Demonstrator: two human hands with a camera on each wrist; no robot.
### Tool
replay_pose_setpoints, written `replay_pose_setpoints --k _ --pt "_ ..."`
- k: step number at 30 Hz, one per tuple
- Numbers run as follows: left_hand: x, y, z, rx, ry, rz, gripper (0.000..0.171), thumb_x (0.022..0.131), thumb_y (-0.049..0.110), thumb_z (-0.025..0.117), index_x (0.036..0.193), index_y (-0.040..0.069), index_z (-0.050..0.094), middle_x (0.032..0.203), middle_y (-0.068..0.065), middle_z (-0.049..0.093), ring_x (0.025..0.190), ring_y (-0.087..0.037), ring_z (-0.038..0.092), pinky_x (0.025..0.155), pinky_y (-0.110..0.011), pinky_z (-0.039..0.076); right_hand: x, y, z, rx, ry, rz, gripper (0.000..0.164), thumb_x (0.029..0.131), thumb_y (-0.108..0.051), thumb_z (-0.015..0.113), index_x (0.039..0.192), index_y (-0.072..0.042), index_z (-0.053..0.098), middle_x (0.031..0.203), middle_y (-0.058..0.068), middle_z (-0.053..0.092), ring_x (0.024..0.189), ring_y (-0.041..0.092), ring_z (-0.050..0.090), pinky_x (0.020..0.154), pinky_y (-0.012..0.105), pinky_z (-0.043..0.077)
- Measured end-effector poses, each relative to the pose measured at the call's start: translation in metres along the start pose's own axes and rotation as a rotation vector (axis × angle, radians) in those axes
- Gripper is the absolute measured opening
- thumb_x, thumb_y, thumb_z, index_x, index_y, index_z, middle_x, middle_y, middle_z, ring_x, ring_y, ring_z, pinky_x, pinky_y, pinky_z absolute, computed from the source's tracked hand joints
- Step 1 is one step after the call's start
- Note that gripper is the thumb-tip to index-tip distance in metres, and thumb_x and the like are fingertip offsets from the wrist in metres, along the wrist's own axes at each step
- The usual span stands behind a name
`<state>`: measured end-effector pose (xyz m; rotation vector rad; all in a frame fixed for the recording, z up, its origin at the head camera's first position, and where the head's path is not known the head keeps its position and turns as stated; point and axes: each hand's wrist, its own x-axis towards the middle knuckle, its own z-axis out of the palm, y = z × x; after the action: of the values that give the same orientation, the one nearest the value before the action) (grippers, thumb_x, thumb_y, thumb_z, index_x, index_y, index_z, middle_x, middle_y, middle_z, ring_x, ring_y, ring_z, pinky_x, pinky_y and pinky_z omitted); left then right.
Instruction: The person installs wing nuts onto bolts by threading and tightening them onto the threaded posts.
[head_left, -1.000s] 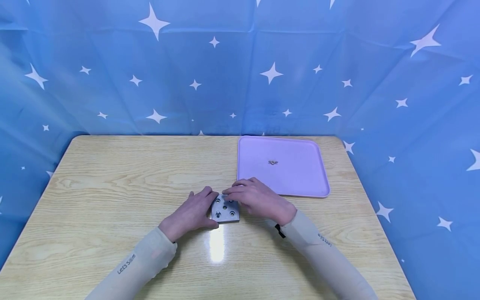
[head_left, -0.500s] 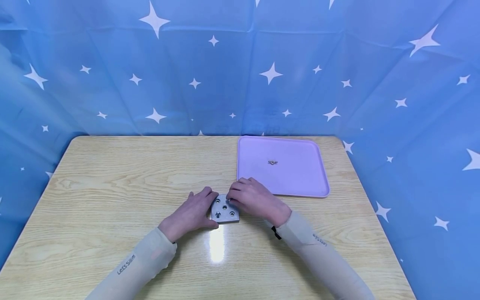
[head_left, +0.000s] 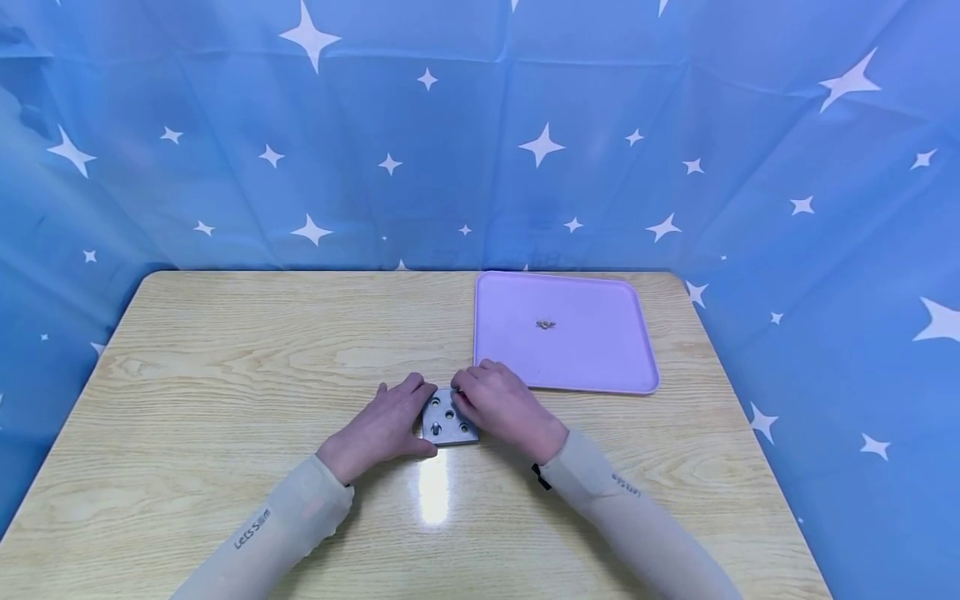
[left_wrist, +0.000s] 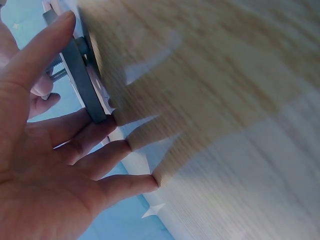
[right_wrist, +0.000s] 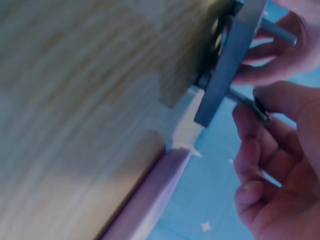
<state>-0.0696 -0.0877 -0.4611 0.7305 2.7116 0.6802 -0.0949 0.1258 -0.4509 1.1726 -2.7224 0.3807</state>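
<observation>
A grey metal plate (head_left: pixel 448 435) with several holes sits on the table. My left hand (head_left: pixel 384 423) grips it by its edges, thumb at the near side and fingers at the far left. From a hole near the thumb rises a short metal pin (head_left: pixel 437 428), seen longer as a smooth rod in the right wrist view. My right hand (head_left: pixel 504 408) is over the plate's far right corner. Between its thumb and forefinger it pinches the top of a threaded screw (right_wrist: pixel 241 97) that stands in the plate. Those fingertips hide the screw in the head view.
A lilac tray (head_left: pixel 592 375) lies at the back right, its near left corner close behind my right hand. On it rests a small brass-coloured winged piece (head_left: pixel 545 324). The wooden table (head_left: pixel 225 375) ends at a blue star-patterned curtain (head_left: pixel 480 125).
My right hand's fingers have drawn together at the plate's far right corner, and its wrist has swung left and slightly nearer. The left hand and plate have stayed put.
</observation>
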Motion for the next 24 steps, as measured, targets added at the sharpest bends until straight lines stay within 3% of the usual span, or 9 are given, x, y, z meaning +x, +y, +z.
replay_pose_setpoints --k 7,13,20,24 --pt "0.0 0.0 -0.001 -0.004 0.003 -0.003 0.084 0.072 0.032 0.095 0.137 -0.004 0.058 0.119 -0.01 0.057 0.102 -0.023 0.059 0.1 -0.07 0.044 -0.001 -0.004 0.005 0.001 0.02 0.053 0.01 0.1 -0.016 0.067 0.096 -0.008 0.07 0.079 -0.001 0.068 0.066 0.015 0.053 0.064 0.03 0.049" --pt "0.0 0.0 -0.001 -0.004 0.0 -0.007 0.083 0.073 0.032 0.095 0.138 -0.004 0.058 0.122 -0.011 0.057 0.107 -0.025 0.061 0.101 -0.071 0.043 -0.002 0.0 -0.01 0.04 -0.068 0.071 0.032 0.1 -0.031 0.067 0.12 -0.006 0.07 0.104 0.004 0.073 0.086 0.019 0.061 0.08 0.037 0.053" --pt "0.0 0.0 -0.002 -0.009 -0.004 -0.006 0.083 0.073 0.032 0.095 0.138 -0.004 0.058 0.119 -0.009 0.057 0.103 -0.023 0.06 0.101 -0.071 0.043 -0.001 0.013 -0.031 0.146 -0.142 -0.098 0.029 0.095 -0.003 0.067 0.122 -0.011 0.074 0.125 0.001 0.071 0.114 0.022 0.064 0.093 0.04 0.053" --pt "0.0 0.0 -0.002 -0.008 -0.011 -0.008 0.084 0.073 0.032 0.094 0.138 -0.004 0.057 0.12 -0.009 0.056 0.104 -0.024 0.06 0.101 -0.071 0.042 -0.002 0.017 -0.032 0.122 -0.187 -0.152 0.032 0.097 -0.001 0.068 0.125 -0.014 0.074 0.134 0.0 0.068 0.12 0.022 0.062 0.092 0.04 0.053"
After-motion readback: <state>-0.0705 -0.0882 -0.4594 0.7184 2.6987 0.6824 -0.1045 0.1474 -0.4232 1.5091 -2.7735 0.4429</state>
